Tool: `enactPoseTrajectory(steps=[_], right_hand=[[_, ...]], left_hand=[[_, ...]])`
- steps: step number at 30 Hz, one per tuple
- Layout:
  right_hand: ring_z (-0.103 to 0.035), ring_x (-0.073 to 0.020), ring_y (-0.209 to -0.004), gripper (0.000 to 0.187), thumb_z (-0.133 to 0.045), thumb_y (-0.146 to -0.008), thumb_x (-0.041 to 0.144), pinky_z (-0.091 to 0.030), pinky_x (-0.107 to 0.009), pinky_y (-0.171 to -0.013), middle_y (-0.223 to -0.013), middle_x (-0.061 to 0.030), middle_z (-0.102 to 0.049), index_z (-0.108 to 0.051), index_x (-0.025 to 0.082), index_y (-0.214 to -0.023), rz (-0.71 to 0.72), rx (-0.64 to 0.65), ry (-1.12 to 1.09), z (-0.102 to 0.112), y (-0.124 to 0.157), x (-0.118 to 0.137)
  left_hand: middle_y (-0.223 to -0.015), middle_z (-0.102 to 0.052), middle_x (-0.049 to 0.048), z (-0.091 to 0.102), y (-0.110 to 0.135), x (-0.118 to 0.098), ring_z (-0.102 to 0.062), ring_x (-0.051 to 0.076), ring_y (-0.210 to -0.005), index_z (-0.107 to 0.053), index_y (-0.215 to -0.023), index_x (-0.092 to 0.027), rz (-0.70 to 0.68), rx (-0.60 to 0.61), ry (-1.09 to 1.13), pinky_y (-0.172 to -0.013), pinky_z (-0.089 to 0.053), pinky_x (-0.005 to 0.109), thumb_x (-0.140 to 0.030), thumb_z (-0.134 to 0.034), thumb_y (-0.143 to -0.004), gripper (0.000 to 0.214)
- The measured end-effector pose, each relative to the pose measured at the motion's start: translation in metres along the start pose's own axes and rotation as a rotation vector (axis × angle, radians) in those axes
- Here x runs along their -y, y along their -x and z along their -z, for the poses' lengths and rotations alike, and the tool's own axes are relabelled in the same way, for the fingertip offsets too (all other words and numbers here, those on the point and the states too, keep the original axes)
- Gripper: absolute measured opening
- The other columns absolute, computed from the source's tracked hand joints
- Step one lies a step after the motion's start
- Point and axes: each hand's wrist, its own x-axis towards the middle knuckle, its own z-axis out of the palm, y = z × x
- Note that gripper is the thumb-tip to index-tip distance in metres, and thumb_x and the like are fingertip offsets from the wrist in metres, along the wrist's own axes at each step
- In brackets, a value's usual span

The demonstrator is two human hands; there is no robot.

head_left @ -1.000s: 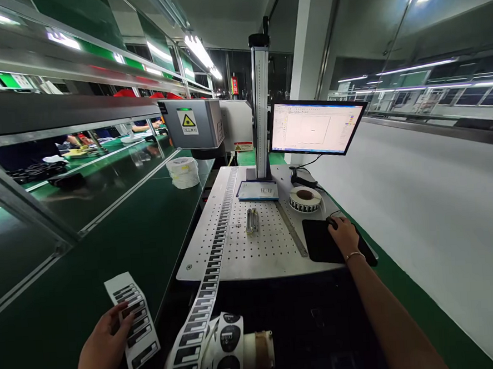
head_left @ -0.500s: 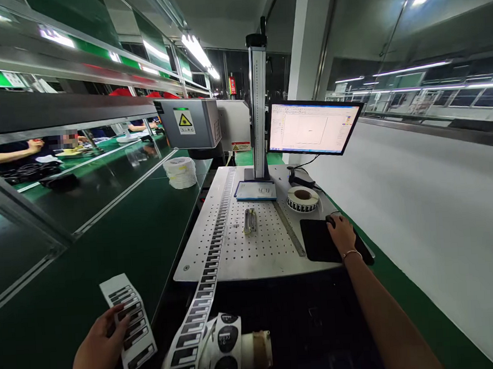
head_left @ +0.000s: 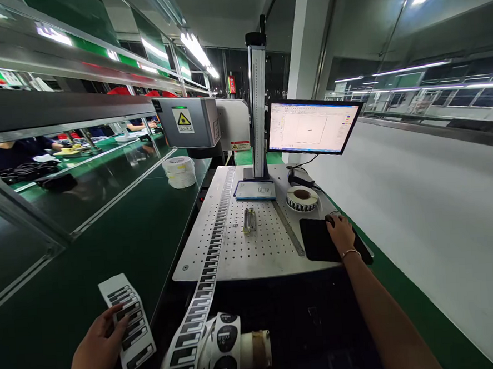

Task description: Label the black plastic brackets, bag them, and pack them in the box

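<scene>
My left hand [head_left: 94, 355] pinches a short white strip of black labels [head_left: 127, 322] over the green bench at the lower left. My right hand [head_left: 340, 233] rests closed over a computer mouse [head_left: 331, 219] on a black mouse pad [head_left: 319, 240]. A long band of labels [head_left: 214, 242] runs down the left side of the perforated metal worktable [head_left: 258, 245] to a label roll [head_left: 235, 346] at the bottom. The monitor [head_left: 313, 126] shows a program window.
A laser marking head [head_left: 187, 122] hangs on a vertical column [head_left: 257, 103]. On the worktable lie a small metal fixture [head_left: 249, 220], a steel ruler [head_left: 288, 228], a label roll [head_left: 301, 198] and a flat plate [head_left: 255, 190]. A white tape stack [head_left: 179, 172] sits on the green conveyor [head_left: 104, 187]. Other workers sit at the far left.
Both hands stay where they were. The view has shifted slightly, and a worker at the far left has moved.
</scene>
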Motion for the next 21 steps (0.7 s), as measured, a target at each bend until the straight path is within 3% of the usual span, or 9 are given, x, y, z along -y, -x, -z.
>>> enactPoseTrajectory(steps=[6, 13, 21], right_hand=[[-0.05, -0.0316, -0.124, 0.045, -0.04, -0.097, 0.04, -0.051, -0.037, -0.085, -0.142, -0.014, -0.049, -0.054, 0.024, -0.137, 0.0, -0.009, -0.001, -0.001, -0.0004, -0.0009], [-0.051, -0.0323, -0.122, 0.046, -0.04, -0.097, 0.04, -0.051, -0.037, -0.086, -0.142, -0.0144, -0.049, -0.055, 0.023, -0.137, 0.01, -0.015, 0.002, -0.002, -0.0004, -0.0021], [-0.054, -0.0292, -0.118, 0.044, -0.044, -0.094, 0.039, -0.051, -0.036, -0.086, -0.139, -0.0115, -0.052, -0.058, 0.026, -0.135, 0.048, -0.021, -0.01, -0.0047, -0.0003, -0.0031]], left_hand=[[-0.138, -0.056, 0.0192, 0.0019, 0.0035, -0.0033, -0.062, 0.037, -0.115, -0.049, -0.138, -0.012, 0.022, -0.001, -0.015, -0.082, -0.055, 0.043, -0.051, -0.034, -0.088, 0.065], [-0.139, -0.056, 0.0182, -0.0002, 0.0017, -0.0003, -0.06, 0.039, -0.118, -0.049, -0.138, -0.013, 0.01, -0.007, -0.006, -0.087, -0.053, 0.047, -0.053, -0.035, -0.088, 0.065], [-0.131, -0.062, 0.0184, -0.0027, -0.0033, 0.0049, -0.065, 0.037, -0.111, -0.053, -0.135, -0.013, -0.015, -0.035, 0.017, -0.076, -0.056, 0.042, -0.048, -0.039, -0.089, 0.059]])
